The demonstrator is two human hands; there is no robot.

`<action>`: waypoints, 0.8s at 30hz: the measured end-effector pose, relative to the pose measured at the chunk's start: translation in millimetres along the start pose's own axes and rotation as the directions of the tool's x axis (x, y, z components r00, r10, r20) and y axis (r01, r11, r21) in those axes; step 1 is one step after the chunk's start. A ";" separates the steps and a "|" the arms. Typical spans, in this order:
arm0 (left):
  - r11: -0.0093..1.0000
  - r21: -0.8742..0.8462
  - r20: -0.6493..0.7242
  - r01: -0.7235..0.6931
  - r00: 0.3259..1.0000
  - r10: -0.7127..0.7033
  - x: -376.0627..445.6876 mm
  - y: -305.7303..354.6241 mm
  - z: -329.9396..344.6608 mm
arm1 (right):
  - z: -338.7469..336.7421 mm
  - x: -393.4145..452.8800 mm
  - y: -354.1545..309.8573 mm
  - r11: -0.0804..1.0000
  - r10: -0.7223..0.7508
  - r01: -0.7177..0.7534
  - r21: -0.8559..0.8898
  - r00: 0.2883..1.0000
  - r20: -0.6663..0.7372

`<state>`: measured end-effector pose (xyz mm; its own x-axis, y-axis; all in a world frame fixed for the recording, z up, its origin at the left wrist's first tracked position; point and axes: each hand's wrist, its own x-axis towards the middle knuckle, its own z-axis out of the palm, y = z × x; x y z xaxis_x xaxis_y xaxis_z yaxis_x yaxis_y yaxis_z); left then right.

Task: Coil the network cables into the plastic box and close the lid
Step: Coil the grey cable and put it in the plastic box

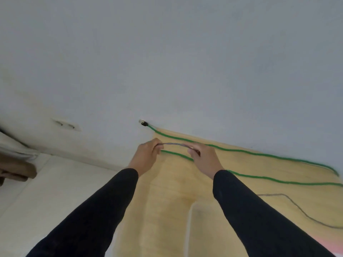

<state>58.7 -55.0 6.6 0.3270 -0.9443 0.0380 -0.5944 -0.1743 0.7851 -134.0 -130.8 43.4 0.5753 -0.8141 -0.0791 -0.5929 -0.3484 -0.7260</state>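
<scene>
Between both hands [148, 154], grey cable [172, 144].

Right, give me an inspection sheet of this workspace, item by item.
Surface: light wooden table, one edge against the wall.
Job's things: green cable doubled along the far edge, its plug overhanging the corner; grey cable in hand; a clear, blurred shape near the arms may be the plastic box; lid not made out.
Clutter: nothing seen.
Grippers: left hand and right hand each pinch the grey cable, a short span arched between them.
Cables: a grey cable trails on the table at right.
Surroundings: white wall, pale floor, brown object at left.
</scene>
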 end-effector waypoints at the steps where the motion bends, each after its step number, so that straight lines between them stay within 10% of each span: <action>1: 0.999 -0.042 -0.042 -0.005 0.999 0.003 5.2 8.4 -4.6 | -9.4 0.6 -2.3 1.000 -0.013 0.014 0.025 0.999 -0.032; 15: 0.773 -0.633 0.012 -0.042 0.998 0.064 21.4 200.0 64.1 | -217.0 -13.6 14.1 0.913 0.011 0.205 0.353 0.852 -0.523; 24: -0.212 -0.977 -0.044 -0.030 0.997 0.064 45.6 327.8 92.9 | -239.8 -41.4 79.2 0.984 -0.173 0.178 -0.017 0.924 -0.341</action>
<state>-189.5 -181.1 208.2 0.3207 -0.9401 0.1155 0.8341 0.3381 0.4359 -339.9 -236.1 153.0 0.4418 -0.8505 0.2852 -0.4904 -0.4952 -0.7171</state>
